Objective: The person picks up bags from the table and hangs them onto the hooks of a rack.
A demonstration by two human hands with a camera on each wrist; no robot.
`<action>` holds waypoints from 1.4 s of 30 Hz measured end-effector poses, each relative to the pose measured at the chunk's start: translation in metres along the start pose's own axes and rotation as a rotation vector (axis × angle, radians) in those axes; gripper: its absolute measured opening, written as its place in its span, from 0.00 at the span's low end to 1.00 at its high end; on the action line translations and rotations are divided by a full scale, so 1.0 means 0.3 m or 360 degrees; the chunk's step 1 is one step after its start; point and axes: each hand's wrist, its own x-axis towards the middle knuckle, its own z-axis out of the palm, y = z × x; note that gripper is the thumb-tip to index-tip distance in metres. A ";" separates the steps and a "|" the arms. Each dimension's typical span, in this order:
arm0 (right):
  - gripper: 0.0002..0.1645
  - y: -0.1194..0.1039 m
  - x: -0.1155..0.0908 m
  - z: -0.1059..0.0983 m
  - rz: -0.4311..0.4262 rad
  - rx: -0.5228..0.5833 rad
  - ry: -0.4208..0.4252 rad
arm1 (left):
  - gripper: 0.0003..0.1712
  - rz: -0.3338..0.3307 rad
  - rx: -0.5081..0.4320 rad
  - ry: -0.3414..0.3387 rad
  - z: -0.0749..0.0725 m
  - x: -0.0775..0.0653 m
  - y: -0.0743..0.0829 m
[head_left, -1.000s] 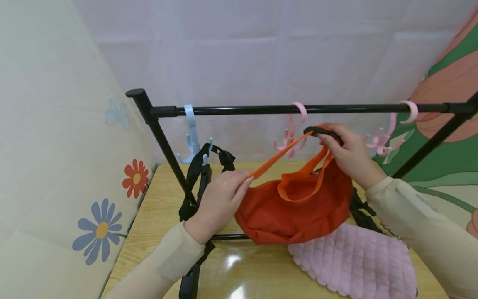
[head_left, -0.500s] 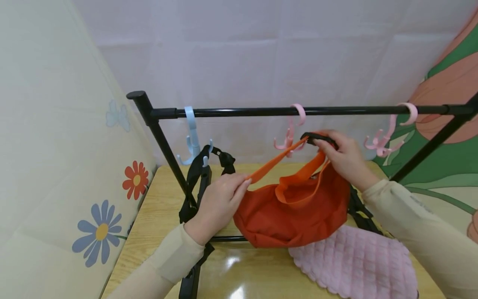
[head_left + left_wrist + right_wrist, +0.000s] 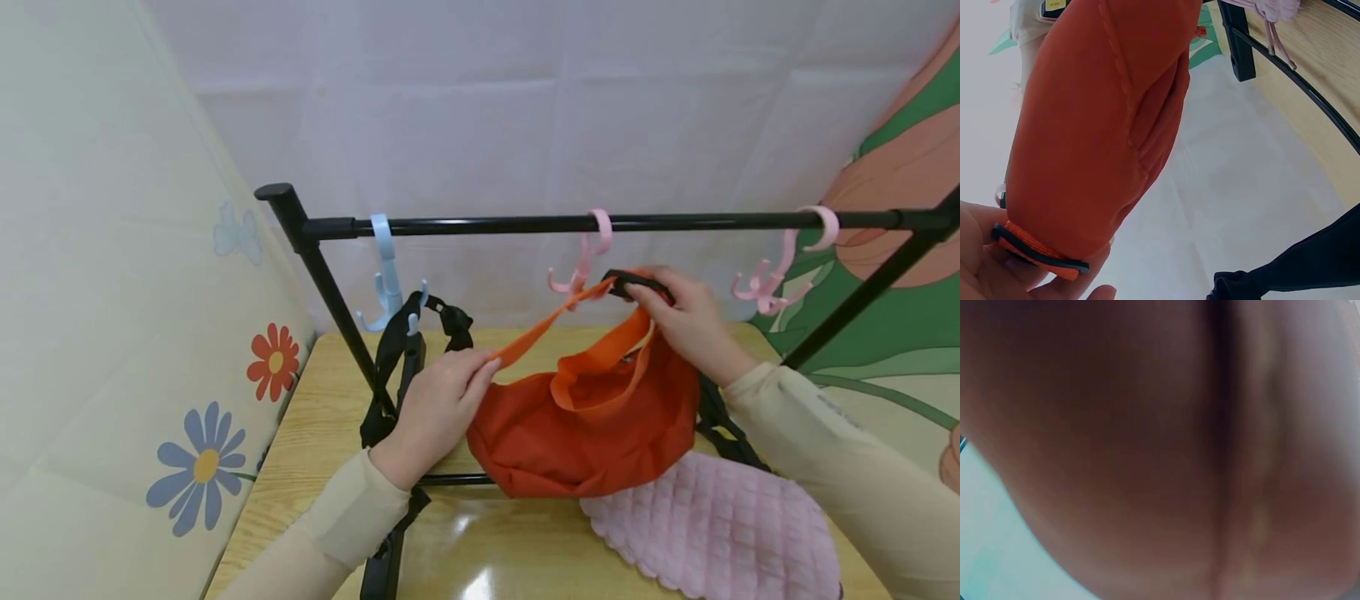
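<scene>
While the orange-red bag [image 3: 585, 442] hangs between both hands, below the black rail [image 3: 480, 224] and over the table [image 3: 315, 433], its long axis runs sideways, roughly along the rail, with the right end tilted higher. Its mouth points upward, and a pair of short orange handles [image 3: 600, 354] stands up and leans over the near rim.

The left hand [image 3: 442, 400] has a tight grip, thumb and fingers pinching the lower left of the orange strap [image 3: 536, 329] beside the bag's left end. The right hand [image 3: 686, 317] grasps the strap's other, higher part at a black piece [image 3: 637, 283], thumb on the near side and fingers curled over. Between the two, the strap slopes up to the right. It crosses in front of the middle pink hook [image 3: 588, 250]; contact there cannot be told. The right wrist view is blurred by skin close to the lens.

Below and to the right, a pink quilted piece [image 3: 712, 525] lies on the table. A black strap [image 3: 393, 346] loops at the blue hook [image 3: 384, 267] on the rail's left; another pink hook [image 3: 780, 267] hangs at its right.
</scene>
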 end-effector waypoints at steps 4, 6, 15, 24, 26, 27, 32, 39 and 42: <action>0.13 0.008 -0.006 0.013 -0.0008 0.0023 -0.0015 | 0.12 -0.0089 -0.0028 -0.0037 0.006 -0.001 -0.016; 0.13 0.011 -0.010 0.021 -0.0005 0.0047 -0.0027 | 0.12 -0.0127 -0.0052 -0.0049 0.010 -0.002 -0.026; 0.15 0.011 -0.036 0.058 0.0028 0.0114 -0.0055 | 0.15 -0.0298 -0.0196 -0.0094 0.037 -0.001 -0.059; 0.21 -0.012 -0.064 0.093 0.0088 0.0174 -0.0121 | 0.18 -0.0459 -0.0250 -0.0125 0.057 0.002 -0.072; 0.22 -0.013 -0.069 0.100 0.0100 0.0183 -0.0127 | 0.19 -0.0465 -0.0266 -0.0120 0.059 0.002 -0.074; 0.23 -0.012 -0.071 0.103 0.0100 0.0183 -0.0128 | 0.19 -0.0464 -0.0276 -0.0120 0.061 0.002 -0.075; 0.27 -0.004 -0.083 0.123 0.0109 0.0184 -0.0165 | 0.21 -0.0395 -0.0306 -0.0117 0.072 -0.003 -0.087; 0.33 0.027 -0.121 0.142 0.0181 0.0214 -0.0274 | 0.29 -0.0392 -0.0262 -0.0143 0.080 -0.022 -0.092; 0.29 0.047 -0.138 0.153 0.0180 0.0191 -0.0288 | 0.33 -0.0431 -0.0267 -0.0175 0.083 -0.041 -0.092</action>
